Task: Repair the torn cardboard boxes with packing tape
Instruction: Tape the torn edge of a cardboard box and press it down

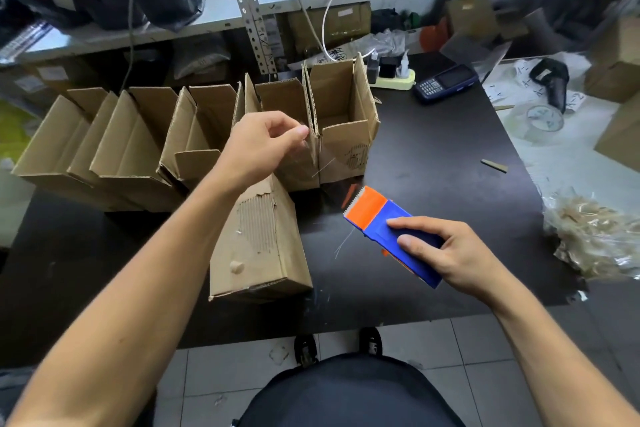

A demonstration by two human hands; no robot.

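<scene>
The right hand (446, 250) grips a blue-and-orange plastic tape dispenser (388, 229) above the black bench's (433, 156) front edge, while the left hand (263, 146) pinches clear packing tape (311, 152) over a closed brown cardboard box (259, 246).

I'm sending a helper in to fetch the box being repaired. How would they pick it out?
On the black table, a row of open boxes stands along the far side. The box being repaired lies alone in front of them, under the left hand. Unlike them, it lies on its side, its top face torn down to the ribbing.
</scene>
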